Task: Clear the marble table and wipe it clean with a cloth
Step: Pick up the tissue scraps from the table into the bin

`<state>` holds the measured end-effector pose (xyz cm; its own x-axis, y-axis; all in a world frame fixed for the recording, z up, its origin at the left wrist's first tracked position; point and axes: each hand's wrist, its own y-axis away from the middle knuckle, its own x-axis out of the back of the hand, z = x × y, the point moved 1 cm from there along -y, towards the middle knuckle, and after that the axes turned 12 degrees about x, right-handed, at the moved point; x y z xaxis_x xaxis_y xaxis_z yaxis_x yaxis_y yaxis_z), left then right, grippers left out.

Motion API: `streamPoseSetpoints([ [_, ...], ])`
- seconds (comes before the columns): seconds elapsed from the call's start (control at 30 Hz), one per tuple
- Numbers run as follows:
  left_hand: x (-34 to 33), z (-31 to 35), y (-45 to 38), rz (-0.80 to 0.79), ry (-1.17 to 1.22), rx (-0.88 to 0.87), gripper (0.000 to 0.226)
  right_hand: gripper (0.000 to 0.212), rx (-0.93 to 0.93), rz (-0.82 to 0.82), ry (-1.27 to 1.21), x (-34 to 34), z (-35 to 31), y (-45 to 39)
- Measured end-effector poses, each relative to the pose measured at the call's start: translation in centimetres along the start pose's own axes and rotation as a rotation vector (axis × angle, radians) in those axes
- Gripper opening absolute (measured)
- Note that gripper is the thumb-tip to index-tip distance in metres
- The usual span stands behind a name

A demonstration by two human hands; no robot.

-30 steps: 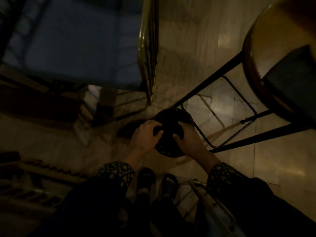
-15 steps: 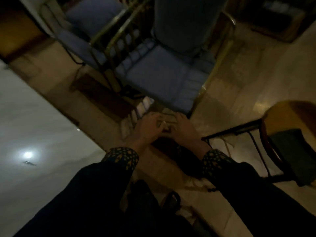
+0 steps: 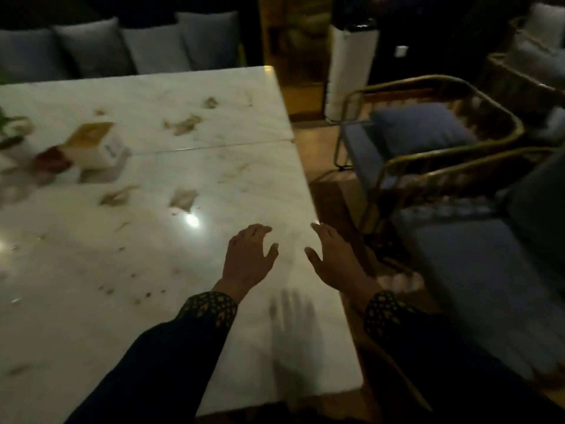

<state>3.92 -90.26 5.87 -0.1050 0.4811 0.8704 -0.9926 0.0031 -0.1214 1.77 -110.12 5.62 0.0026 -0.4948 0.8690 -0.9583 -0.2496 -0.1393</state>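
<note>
Both hands hovered apart and empty, fingers relaxed: left hand (image 3: pixel 249 258) over the marble table (image 3: pixel 214 185), right hand (image 3: pixel 334 255) at its 3 o'clock edge. 1 box (image 3: pixel 97 146) stood toward 10 o'clock among brown stains (image 3: pixel 183 125).

room dim | grey sofa cushions (image 3: pixel 122 47) far side | rattan armchair (image 3: pixel 428 142) right | wooden floor (image 3: pixel 315 154)

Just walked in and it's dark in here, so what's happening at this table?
A person holds both hands, left hand and right hand, open and empty above the white marble table near its right edge. A small white-and-yellow box and brownish smears remain on it. No cloth is visible.
</note>
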Motion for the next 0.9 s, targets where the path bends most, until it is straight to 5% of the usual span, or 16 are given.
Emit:
streamPoseSetpoints([
  [0.3, 6.0, -11.3, 3.3, 0.254, 0.009, 0.391, 0.037, 0.061, 0.372, -0.243, 0.023, -5.6, -9.4, -9.8],
  [0.53, 6.9, -16.1, 5.7, 0.285, 0.029, 0.689, 0.038, 0.064, 0.525, -0.420, 0.010, -9.9, -15.2, -14.5],
  [0.9, 7.6, -18.1, 0.2, 0.354, 0.023, 0.914, 0.037, 0.067, 0.610, -0.567, 0.060, -12.3, -13.4, -25.7],
])
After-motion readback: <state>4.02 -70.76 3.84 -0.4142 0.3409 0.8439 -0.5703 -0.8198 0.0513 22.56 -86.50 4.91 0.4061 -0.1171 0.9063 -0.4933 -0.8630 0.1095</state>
